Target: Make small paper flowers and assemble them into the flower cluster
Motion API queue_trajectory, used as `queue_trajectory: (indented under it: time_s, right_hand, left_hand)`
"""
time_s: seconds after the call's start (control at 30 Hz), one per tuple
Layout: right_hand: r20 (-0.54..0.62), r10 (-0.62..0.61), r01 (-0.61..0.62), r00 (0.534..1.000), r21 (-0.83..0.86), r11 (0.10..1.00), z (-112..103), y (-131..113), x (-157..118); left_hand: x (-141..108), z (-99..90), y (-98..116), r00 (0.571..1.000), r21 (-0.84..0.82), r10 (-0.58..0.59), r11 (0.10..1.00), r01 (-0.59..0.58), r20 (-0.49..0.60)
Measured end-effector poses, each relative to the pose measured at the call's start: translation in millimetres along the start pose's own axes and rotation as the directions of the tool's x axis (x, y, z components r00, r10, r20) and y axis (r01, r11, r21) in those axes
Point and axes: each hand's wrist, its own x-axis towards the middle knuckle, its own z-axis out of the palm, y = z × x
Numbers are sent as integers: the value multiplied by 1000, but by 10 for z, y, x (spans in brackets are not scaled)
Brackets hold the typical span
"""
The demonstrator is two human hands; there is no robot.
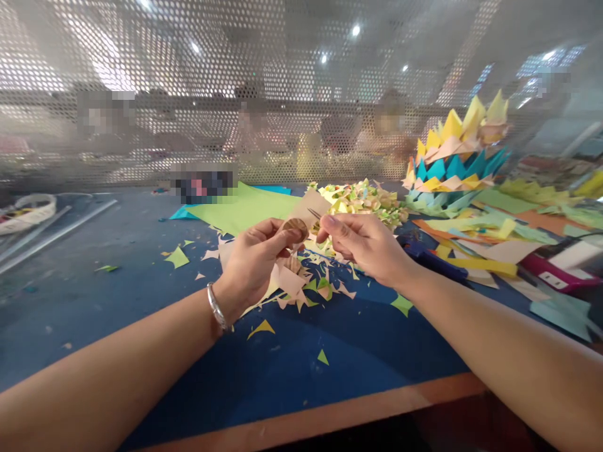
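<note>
My left hand (264,251), with a silver bangle (217,307) at its wrist, pinches a peach sheet of paper (311,206) and a small round brownish piece (295,226) against it. Closed around a pair of scissors (314,214) is my right hand (355,233); only the thin metal tips show, beside the paper, while the handles are hidden in the fingers. Below both hands, peach and green paper scraps (289,279) lie scattered on the blue tabletop (282,376).
Behind my hands are a large light-green sheet (249,204) and a heap of small cut papers (372,204). A tiered paper crown (452,157) stands at the right, near paper strips and a magenta stapler (558,274). A white basket (28,212) sits far left. Perforated mesh (188,125) closes off the back.
</note>
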Motion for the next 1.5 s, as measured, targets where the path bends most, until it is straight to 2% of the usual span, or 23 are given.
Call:
queue_trajectory:
  time_s: [0.23, 0.4, 0.6, 0.8, 1.23, 1.5]
  right_hand:
    - [60, 126, -125, 990, -15, 992, 20, 12, 10]
    - [55, 154, -155, 987, 14, 988, 13, 20, 19]
    - [61, 151, -154, 987, 52, 987, 7, 5, 15]
    - [46, 139, -140, 989, 35, 989, 11, 9, 8]
    - [55, 70, -72, 996, 24, 997, 9, -6, 4]
    - [64, 30, -23, 997, -108, 994, -27, -3, 6]
  left_hand:
    - [30, -2, 6, 1000, -107, 22, 994, -23, -3]
    - [22, -6, -11, 998, -128, 48, 991, -43, 36]
    - [-22, 22, -33, 994, -89, -27, 995, 37, 104]
    - [-42, 41, -11, 993, -56, -62, 996, 68, 99]
    - [-37, 23, 21, 993, 23, 13, 1000, -16, 118]
    - [-26, 0, 34, 992, 110, 17, 993, -31, 122]
